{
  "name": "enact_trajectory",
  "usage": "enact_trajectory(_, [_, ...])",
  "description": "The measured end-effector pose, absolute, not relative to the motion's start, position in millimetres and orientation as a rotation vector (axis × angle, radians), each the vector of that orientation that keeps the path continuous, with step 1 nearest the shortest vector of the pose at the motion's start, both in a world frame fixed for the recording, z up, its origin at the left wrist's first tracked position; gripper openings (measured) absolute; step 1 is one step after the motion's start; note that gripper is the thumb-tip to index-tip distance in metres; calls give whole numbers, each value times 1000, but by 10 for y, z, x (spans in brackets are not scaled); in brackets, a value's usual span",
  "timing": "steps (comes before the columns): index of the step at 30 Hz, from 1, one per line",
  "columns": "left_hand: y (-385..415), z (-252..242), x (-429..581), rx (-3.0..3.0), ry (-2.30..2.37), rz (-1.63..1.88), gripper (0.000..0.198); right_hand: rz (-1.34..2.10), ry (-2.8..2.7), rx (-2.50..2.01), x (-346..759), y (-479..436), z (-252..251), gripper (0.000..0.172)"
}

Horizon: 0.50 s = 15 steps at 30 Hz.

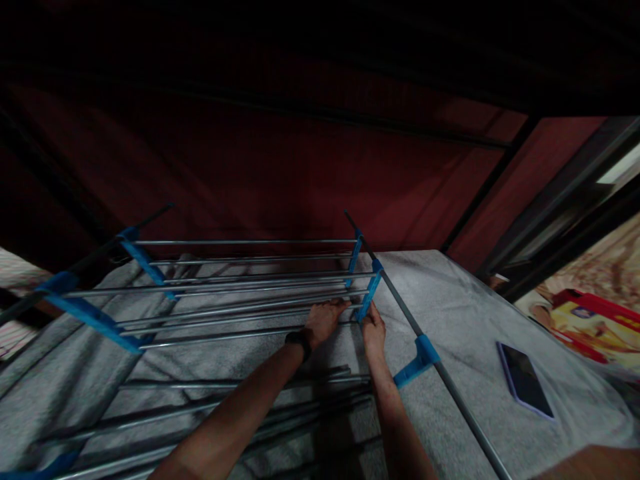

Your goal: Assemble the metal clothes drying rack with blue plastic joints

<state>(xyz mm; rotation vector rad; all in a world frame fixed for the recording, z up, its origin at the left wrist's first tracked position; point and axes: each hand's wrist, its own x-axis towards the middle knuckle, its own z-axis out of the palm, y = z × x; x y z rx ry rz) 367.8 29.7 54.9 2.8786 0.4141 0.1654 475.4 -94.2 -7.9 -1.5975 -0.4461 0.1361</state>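
the half-built rack (220, 287) of metal rods (225, 337) and blue brackets (83, 312) sits on a grey cloth (425, 280). two rows of rods already span the brackets, so i judge the far row done and the nearer one almost joined. the right hand (374, 329) has its grip clamped on the low end of the near row's right bracket (371, 292), while the left hand (324, 321) has its grip at that row's rods just beside it; in this dim view i cannot tell whether it closes round one or merely presses. seemingly left: the next bracket (417, 363) down the right pole (400, 301) bears no rods, and loose rods (175, 385) lie in front
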Motion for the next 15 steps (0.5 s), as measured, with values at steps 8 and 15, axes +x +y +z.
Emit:
enact_trajectory(8, [294,557,3677,2929,415,120,62,117,-443,-1572,4726,-944,-42,58])
enact_trajectory(15, [299,562,3662,2932,391,105,63,138,-454,-1578,4740,-949,-47,58])
